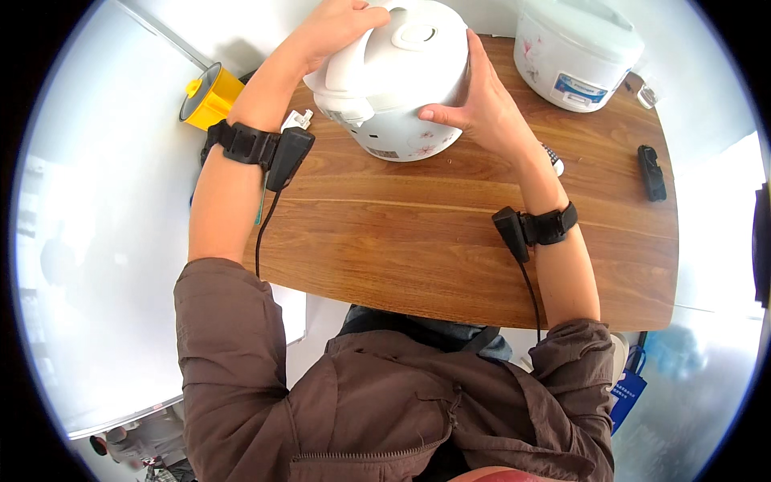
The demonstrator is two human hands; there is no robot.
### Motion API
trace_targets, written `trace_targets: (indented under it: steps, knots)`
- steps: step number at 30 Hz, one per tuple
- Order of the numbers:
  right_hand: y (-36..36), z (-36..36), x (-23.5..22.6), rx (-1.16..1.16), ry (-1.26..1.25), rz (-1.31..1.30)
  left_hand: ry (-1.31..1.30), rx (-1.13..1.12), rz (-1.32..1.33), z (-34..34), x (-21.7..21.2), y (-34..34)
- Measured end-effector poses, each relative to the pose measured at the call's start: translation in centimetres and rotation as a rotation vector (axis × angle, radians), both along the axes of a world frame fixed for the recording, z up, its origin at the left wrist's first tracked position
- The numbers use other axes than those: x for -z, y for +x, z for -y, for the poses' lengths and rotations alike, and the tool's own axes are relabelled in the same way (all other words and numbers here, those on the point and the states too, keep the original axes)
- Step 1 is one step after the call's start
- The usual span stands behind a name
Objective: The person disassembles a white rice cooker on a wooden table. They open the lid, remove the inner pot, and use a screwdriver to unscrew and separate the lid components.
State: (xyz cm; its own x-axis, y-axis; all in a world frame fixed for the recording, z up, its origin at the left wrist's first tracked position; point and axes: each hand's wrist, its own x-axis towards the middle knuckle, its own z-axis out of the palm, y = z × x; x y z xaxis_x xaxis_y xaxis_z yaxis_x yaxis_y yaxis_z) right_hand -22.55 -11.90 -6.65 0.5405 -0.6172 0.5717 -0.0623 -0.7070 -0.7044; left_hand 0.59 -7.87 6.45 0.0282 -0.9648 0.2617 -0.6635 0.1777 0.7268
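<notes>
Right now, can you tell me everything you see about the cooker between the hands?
The cooker is round and white, like shiny plastic. Its lid looks shut and has an oval vent on top. Pink flowers and a small greyish label decorate its lower side. It is at the far side of the brown table; I can't tell whether it's tilted. The left hand is at its upper left; the right hand touches its right side.

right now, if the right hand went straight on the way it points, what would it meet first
Most likely the white rice cooker: the right hand seems to rest against its side, though depth is unclear.
</notes>
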Motion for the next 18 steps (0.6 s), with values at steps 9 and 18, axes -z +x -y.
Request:
trace_targets:
  steps: [9, 18]
  knots:
    - [-0.3, -0.6, -0.3, 0.009, -0.005, -0.045, -0.043, -0.140, 0.514, -0.3, -2.1, -2.7]
    - [-0.2, 0.0, 0.7, 0.076, -0.071, -0.084, -0.103, -0.252, 0.355, -1.3, -2.0, -3.7]
